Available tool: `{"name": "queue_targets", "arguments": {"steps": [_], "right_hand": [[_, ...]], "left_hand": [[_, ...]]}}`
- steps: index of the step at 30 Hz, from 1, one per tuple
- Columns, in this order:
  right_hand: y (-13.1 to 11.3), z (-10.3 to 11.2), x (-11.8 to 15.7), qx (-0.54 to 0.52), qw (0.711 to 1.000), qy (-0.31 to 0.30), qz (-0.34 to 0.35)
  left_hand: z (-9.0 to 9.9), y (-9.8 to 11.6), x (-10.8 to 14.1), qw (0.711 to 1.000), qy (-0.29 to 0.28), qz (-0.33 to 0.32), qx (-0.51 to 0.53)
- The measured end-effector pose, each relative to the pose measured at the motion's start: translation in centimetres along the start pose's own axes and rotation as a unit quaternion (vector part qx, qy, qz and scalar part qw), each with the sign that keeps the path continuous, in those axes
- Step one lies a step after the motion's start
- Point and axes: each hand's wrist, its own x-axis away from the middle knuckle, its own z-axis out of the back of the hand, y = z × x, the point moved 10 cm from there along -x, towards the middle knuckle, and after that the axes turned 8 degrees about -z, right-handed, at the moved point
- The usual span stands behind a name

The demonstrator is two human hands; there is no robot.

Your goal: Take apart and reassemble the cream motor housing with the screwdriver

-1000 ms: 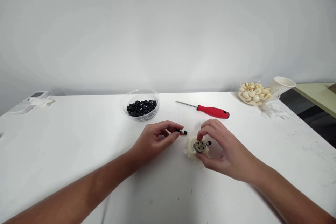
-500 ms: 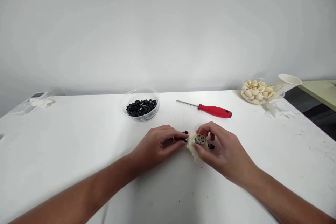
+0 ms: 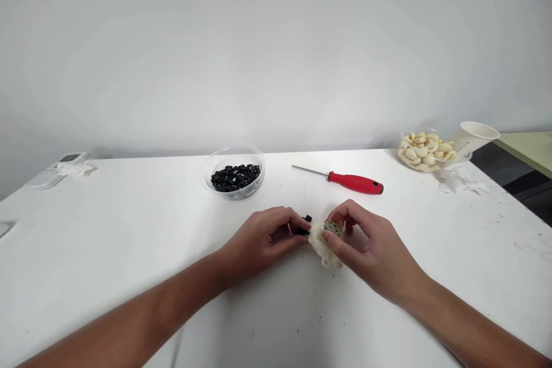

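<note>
A cream-coloured plastic part [image 3: 319,248] with a scalloped edge is between my two hands, low over the white table. On top of it sits a small round metal motor [image 3: 333,227], gripped by the thumb and fingers of my right hand [image 3: 371,246], which is closed around it. My left hand [image 3: 268,237] is closed too, its thumb and forefinger pinching a small black piece [image 3: 303,232] at the left edge of the cream part. Another black bit [image 3: 307,218] shows just behind those fingertips. My fingers hide part of the assembly.
A clear tub [image 3: 233,187] of small black pieces stands behind my left hand. Right of it lies a red-handled screwdriver [image 3: 356,183]. At the back right are a bowl of cream-coloured pieces [image 3: 425,152] and a paper cup [image 3: 476,133]. A white remote-like device [image 3: 71,158] lies far left.
The motor has tilted in my right fingers, and the cream part has turned a little with it. A black piece seen under my right hand before is now hidden.
</note>
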Motion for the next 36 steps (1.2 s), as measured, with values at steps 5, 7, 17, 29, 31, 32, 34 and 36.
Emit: {"name": "queue_targets", "arguments": {"steps": [5, 7, 17, 29, 31, 32, 34, 36], "right_hand": [[-0.8, 4.9, -0.7, 0.070, 0.984, 0.139, 0.086], [0.0, 7.0, -1.5, 0.125, 0.970, 0.190, 0.085], [4.8, 8.9, -5.4, 0.086, 0.985, 0.146, 0.018], [6.2, 11.7, -4.4, -0.299, 0.947, 0.120, 0.003], [5.9, 11.7, -4.0, -0.315, 0.940, 0.132, 0.010], [5.9, 11.7, -4.0, -0.321, 0.937, 0.135, 0.011], [6.0, 11.6, -4.0, -0.326, 0.936, 0.132, 0.013], [6.2, 11.6, -4.1, -0.326, 0.936, 0.131, 0.015]], "left_hand": [[0.2, -0.3, 0.3, 1.000, 0.012, 0.008, 0.010], [0.2, -0.1, 0.4, 1.000, 0.014, -0.004, -0.002], [2.0, 4.1, 0.9, 0.966, 0.071, -0.221, -0.113], [3.0, 4.0, 1.0, 0.964, 0.112, -0.202, -0.128], [3.1, 4.0, 1.0, 0.963, 0.116, -0.203, -0.131], [3.1, 4.0, 1.0, 0.964, 0.116, -0.200, -0.132], [3.2, 3.9, 1.1, 0.965, 0.117, -0.195, -0.133], [3.2, 3.8, 1.1, 0.965, 0.118, -0.192, -0.133]]}}
